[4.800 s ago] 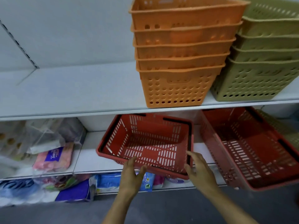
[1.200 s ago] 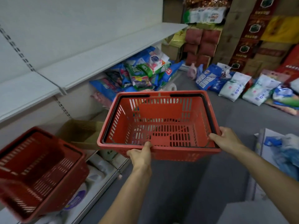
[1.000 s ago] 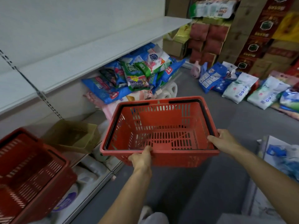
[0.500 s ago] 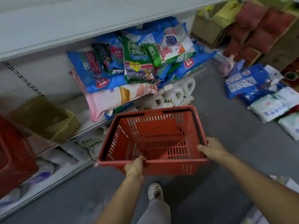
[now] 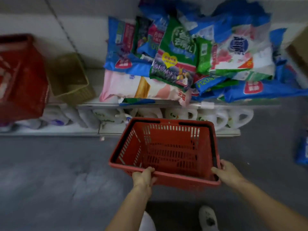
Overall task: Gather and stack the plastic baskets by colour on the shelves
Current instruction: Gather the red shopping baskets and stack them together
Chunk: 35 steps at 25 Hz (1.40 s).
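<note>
Head view: the left hand (image 5: pixel 143 177) and the right hand (image 5: pixel 228 172) both grip the near rim of the red basket (image 5: pixel 166 152), carried above the floor. Another red basket (image 5: pixel 21 80) lies at 10 o'clock; the next move probably is nesting them.

The left hand (image 5: pixel 143 177) and right hand (image 5: pixel 228 174) grip the near rim of a red basket (image 5: pixel 166 152), held above the grey floor (image 5: pixel 50 172). On the shelf (image 5: pixel 93 104) behind: an olive basket (image 5: pixel 71 77) beside a second red basket (image 5: pixel 21 77) at the left edge, with detergent bags (image 5: pixel 183 60) piled to the right.
</note>
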Motion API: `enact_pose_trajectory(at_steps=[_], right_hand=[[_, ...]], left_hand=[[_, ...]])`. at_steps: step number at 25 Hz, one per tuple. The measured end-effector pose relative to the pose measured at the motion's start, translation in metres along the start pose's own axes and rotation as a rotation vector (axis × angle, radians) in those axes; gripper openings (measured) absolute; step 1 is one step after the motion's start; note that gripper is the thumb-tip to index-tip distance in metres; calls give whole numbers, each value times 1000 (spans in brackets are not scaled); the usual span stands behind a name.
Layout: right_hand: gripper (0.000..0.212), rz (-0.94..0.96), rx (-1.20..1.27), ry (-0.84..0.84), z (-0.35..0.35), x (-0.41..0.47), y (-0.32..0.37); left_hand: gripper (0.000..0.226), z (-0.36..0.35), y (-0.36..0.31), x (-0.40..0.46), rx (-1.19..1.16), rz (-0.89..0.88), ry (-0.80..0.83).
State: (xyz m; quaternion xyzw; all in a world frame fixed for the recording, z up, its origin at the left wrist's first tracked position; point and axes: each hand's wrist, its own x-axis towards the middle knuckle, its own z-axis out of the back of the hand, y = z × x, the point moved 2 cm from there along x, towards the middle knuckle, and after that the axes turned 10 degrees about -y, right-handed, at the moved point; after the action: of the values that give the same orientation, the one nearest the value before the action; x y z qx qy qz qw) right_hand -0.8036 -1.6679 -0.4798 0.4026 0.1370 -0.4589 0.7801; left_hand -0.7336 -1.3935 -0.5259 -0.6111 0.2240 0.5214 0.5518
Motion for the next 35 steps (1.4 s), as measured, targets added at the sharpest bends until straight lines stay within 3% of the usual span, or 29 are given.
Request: enact_pose_trajectory(at_steps=[9, 15, 20, 26, 35], right_hand=[[31, 118, -32, 268, -19, 172, -99], [29, 63, -6, 268, -81, 249, -157], [24, 88, -46, 289, -123, 271, -182], [38, 129, -67, 331, -184, 256, -161], [23, 264, -86, 311, -360, 194, -82]], left_hand=[[45, -82, 156, 80, -217, -23, -145], [37, -109, 203, 141, -431, 49, -184], [41, -106, 221, 187, -399, -1, -155], [41, -61, 218, 227, -451, -39, -168], [40, 89, 141, 311, -569, -48, -263]])
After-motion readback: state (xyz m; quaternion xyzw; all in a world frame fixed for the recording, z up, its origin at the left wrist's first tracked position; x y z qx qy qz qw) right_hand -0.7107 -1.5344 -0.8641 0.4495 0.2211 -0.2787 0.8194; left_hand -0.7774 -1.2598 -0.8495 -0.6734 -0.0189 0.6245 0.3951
